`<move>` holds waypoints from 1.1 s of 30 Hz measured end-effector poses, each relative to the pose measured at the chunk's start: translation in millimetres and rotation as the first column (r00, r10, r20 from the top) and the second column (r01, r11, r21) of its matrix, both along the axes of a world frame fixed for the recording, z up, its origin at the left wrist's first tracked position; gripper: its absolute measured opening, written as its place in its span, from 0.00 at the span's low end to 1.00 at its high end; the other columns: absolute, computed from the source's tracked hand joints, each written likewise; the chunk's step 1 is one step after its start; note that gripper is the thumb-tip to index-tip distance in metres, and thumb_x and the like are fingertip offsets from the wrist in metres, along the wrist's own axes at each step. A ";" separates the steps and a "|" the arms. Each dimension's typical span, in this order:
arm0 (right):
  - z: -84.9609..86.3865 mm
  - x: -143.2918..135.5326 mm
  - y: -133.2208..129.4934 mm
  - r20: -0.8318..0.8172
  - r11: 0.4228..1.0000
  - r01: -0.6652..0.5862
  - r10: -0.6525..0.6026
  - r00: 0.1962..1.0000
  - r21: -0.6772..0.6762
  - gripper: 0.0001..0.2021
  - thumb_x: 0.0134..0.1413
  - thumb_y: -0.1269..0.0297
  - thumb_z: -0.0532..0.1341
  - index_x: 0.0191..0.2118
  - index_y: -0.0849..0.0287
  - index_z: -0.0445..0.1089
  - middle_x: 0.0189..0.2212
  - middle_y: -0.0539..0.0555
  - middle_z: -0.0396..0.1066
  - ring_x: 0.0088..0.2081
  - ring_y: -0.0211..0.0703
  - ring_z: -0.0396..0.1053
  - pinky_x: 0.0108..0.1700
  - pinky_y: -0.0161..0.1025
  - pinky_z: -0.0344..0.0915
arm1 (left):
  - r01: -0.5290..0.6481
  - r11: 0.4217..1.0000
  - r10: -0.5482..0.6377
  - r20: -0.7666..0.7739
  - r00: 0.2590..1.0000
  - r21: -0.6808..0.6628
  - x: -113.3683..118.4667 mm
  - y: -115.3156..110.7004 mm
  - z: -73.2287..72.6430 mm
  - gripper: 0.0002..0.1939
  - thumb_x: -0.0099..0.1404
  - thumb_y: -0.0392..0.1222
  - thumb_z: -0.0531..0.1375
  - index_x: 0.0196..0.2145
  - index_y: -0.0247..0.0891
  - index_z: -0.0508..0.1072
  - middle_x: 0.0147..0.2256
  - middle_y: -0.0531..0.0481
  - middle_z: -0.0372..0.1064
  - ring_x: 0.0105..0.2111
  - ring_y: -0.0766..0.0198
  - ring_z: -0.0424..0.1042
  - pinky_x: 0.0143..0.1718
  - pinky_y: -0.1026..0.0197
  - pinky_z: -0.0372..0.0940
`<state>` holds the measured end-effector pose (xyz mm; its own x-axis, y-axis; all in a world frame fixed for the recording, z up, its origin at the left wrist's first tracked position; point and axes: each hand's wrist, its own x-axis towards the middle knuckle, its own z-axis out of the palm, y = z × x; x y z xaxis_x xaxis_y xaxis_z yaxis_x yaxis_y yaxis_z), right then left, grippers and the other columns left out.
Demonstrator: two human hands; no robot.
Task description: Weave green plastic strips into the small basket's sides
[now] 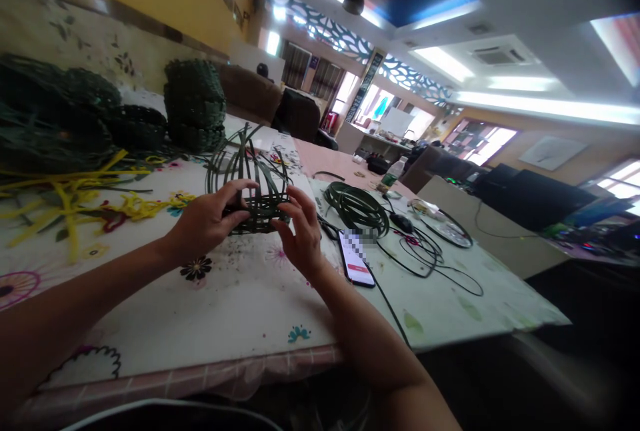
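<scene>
A half-woven basket (265, 203) of dark green strips rests on the flowered tablecloth, its long loose strips arching up above the woven part. My left hand (215, 218) grips its left side, with thumb and fingers closed around the weave. On the right side, my right hand (301, 228) has its curled fingers and thumb pressed at the rim of the weave. Whether a strip end sits between those fingertips is too small to make out. To the right lies a coil of dark green strip (355, 208), beside a phone (356, 259) with a lit screen.
Finished green baskets (195, 104) stand stacked at the back left. Yellow strips (65, 198) lie loose in front of them. Thin dark cord (425, 261), a computer mouse (401, 222) and a plastic bottle (395, 171) are on the right part of the table.
</scene>
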<state>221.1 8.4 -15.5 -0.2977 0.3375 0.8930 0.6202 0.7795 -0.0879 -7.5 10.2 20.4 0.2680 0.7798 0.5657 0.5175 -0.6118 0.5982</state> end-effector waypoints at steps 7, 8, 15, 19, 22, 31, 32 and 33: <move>3.5 -2.7 -1.2 -0.103 0.998 0.034 -0.040 0.994 -0.057 0.06 0.71 0.66 0.58 0.41 0.56 0.72 0.50 0.60 0.73 0.53 0.47 0.74 0.56 0.49 0.75 | 0.000 0.998 0.001 0.019 1.000 -0.055 2.3 -5.6 3.3 0.25 0.66 0.50 0.61 0.58 0.43 0.75 0.31 0.51 0.74 0.27 0.61 0.71 0.30 0.61 0.63; 3.2 -3.6 -1.6 -0.099 0.998 0.035 -0.041 0.994 -0.053 0.06 0.71 0.66 0.58 0.41 0.56 0.72 0.49 0.59 0.73 0.51 0.46 0.74 0.54 0.48 0.75 | -0.026 0.999 0.027 0.014 1.000 -0.048 3.6 -6.9 4.2 0.24 0.66 0.51 0.61 0.58 0.43 0.76 0.28 0.52 0.73 0.25 0.62 0.69 0.29 0.61 0.61; 4.9 -6.2 -4.3 -0.102 0.999 -0.009 0.006 0.995 -0.036 0.05 0.71 0.67 0.58 0.41 0.56 0.72 0.43 0.57 0.74 0.45 0.43 0.74 0.49 0.43 0.74 | -0.072 0.996 0.073 0.025 0.997 -0.051 9.1 -11.0 4.5 0.26 0.64 0.57 0.64 0.57 0.50 0.80 0.30 0.53 0.78 0.27 0.62 0.72 0.32 0.62 0.63; 12.2 -8.4 -11.8 -0.175 0.985 -0.087 0.061 0.983 -0.146 0.03 0.69 0.65 0.61 0.44 0.57 0.70 0.40 0.54 0.75 0.42 0.41 0.74 0.46 0.40 0.74 | -0.058 0.997 0.060 0.043 0.997 -0.048 11.1 -13.4 2.3 0.22 0.63 0.58 0.64 0.52 0.52 0.83 0.47 0.50 0.83 0.40 0.56 0.80 0.42 0.59 0.68; 17.3 -11.2 -17.7 -0.307 0.939 -0.158 0.060 0.950 -0.306 0.06 0.65 0.64 0.62 0.47 0.56 0.68 0.37 0.51 0.74 0.38 0.39 0.75 0.43 0.38 0.74 | -0.069 0.997 0.068 -0.009 0.998 -0.025 13.1 -15.9 2.3 0.21 0.62 0.58 0.64 0.50 0.51 0.84 0.43 0.49 0.84 0.38 0.56 0.80 0.41 0.58 0.67; 16.1 -13.4 -10.3 -0.386 0.941 -0.034 -0.105 0.917 -0.336 0.08 0.58 0.71 0.58 0.36 0.52 0.58 0.29 0.44 0.62 0.29 0.34 0.63 0.33 0.34 0.65 | -0.081 0.997 0.080 -0.082 0.993 -0.004 20.1 -22.4 0.4 0.14 0.61 0.56 0.64 0.36 0.45 0.80 0.26 0.53 0.75 0.23 0.63 0.69 0.29 0.61 0.57; 15.7 -13.0 -9.8 -0.342 0.945 0.029 -0.147 0.928 -0.326 0.08 0.58 0.72 0.58 0.35 0.52 0.58 0.29 0.45 0.62 0.30 0.35 0.62 0.33 0.34 0.64 | -0.078 0.997 0.078 -0.083 0.994 0.001 20.5 -22.3 -0.5 0.13 0.62 0.56 0.64 0.35 0.45 0.79 0.26 0.53 0.75 0.24 0.63 0.69 0.29 0.61 0.57; 15.6 -12.4 -9.8 -0.300 0.946 0.091 -0.188 0.935 -0.311 0.07 0.58 0.71 0.58 0.35 0.53 0.58 0.30 0.46 0.63 0.30 0.35 0.63 0.34 0.35 0.64 | -0.077 0.997 0.077 -0.087 0.993 0.007 20.7 -22.0 -1.5 0.13 0.62 0.56 0.63 0.34 0.45 0.78 0.26 0.53 0.74 0.24 0.63 0.69 0.29 0.61 0.57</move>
<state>208.6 -1.5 0.2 0.0577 0.6107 0.7897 0.6207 0.5976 -0.5075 13.1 -11.7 19.0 0.2556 0.7979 0.5459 0.6135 -0.5703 0.5462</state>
